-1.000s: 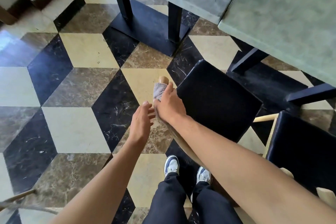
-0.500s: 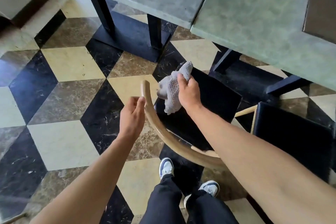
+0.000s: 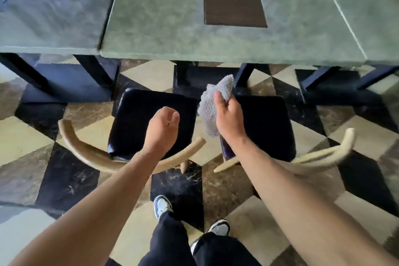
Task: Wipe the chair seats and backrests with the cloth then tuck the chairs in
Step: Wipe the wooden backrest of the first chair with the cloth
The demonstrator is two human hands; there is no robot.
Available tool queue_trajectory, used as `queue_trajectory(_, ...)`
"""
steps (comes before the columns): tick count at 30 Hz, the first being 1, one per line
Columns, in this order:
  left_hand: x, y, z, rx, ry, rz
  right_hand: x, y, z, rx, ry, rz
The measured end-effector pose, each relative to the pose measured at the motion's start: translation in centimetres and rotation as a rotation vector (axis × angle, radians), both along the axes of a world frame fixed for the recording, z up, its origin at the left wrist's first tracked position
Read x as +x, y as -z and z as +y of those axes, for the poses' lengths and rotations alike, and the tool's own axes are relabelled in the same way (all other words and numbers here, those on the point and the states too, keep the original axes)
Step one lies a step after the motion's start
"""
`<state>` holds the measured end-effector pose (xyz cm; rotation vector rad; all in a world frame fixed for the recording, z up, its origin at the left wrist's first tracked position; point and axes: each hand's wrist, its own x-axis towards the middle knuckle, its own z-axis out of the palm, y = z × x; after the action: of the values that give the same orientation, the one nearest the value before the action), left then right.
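Two chairs with black seats and curved pale wooden backrests stand side by side before the green tables. The left chair's seat [image 3: 138,119] lies under my left hand [image 3: 163,128], which hovers above it with fingers loosely curled and nothing in them. Its backrest [image 3: 86,153] curves towards me. My right hand [image 3: 228,121] grips a grey cloth [image 3: 212,103] in the air between the two chairs. The right chair's seat [image 3: 267,123] lies just right of that hand, and its backrest [image 3: 336,153] looks blurred.
Green stone-look tables [image 3: 172,17] span the top, with a dark brown square inset [image 3: 235,6]. Dark table legs and bases [image 3: 64,80] stand beyond the seats. The floor is a cube-pattern marble [image 3: 38,179]. My feet in blue-white shoes [image 3: 162,207] stand just behind the chairs.
The view swung round to face both chairs and the tables. My right hand lifted the cloth off the left chair's backrest to between the chairs. My left hand moved over the left seat.
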<state>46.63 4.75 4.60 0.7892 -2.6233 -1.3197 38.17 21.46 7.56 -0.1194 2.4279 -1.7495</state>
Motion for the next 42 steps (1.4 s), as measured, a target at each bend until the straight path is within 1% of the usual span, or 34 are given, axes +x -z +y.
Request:
queue_trajectory(2,-1.1,-0.4,4.2,0.020,0.055,-0.007,0.1,-0.9,4.9,-0.022,0.006,0.002)
queue_trajectory(4,-1.8,-0.7,8.2,0.043,0.096,-0.029,-0.1,-1.7,10.3,0.015,-0.012,0.006)
queue_trajectory(7,-2.6,0.1,11.6,0.028,0.153,-0.079,-0.6,-1.5,16.0,0.151,-0.106,-0.013)
queue_trajectory(11,-3.6,1.7,14.0,0.047,0.178,-0.142,0.0,1.4,20.8,0.367,-0.248,-0.176)
queue_trajectory(14,-4.9,4.0,15.1,0.078,0.193,-0.237,0.9,4.9,21.8,0.595,-0.398,-0.228)
queue_trajectory(17,-6.6,6.3,15.3,0.124,0.187,-0.328,1.5,8.4,20.9,0.738,-0.603,-0.118)
queue_trajectory(19,-7.7,7.5,15.3,0.218,0.143,-0.354,1.4,9.8,19.9,0.815,-0.600,-0.028)
queue_trajectory(21,-8.3,8.5,15.2,0.337,0.088,-0.354,0.8,11.0,18.6,0.865,-0.585,-0.004)
queue_trajectory(24,-8.7,9.3,14.7,0.410,0.093,-0.351,-0.5,12.3,16.2,0.976,-0.609,0.007)
queue_trajectory(26,-8.8,9.2,14.3,0.420,0.105,-0.347,-1.1,12.5,14.8,0.998,-0.602,0.005)
queue_trajectory(30,-10.9,9.3,12.7,0.433,0.136,-0.385,-3.6,13.3,10.4,0.971,-0.588,-0.006)
queue_trajectory(33,-11.7,9.9,12.4,0.435,0.136,-0.394,-4.8,13.5,8.6,0.965,-0.579,-0.048)
queue_trajectory(36,-11.3,10.3,12.5,0.433,0.099,-0.373,-4.7,13.7,8.6,0.913,-0.561,-0.082)
queue_trajectory(38,-11.0,10.4,12.5,0.391,0.090,-0.371,-4.2,13.6,9.3,0.871,-0.553,-0.068)
queue_trajectory(42,-10.9,10.0,12.8,0.301,0.110,-0.360,-3.2,13.0,11.9,0.921,-0.585,0.015)
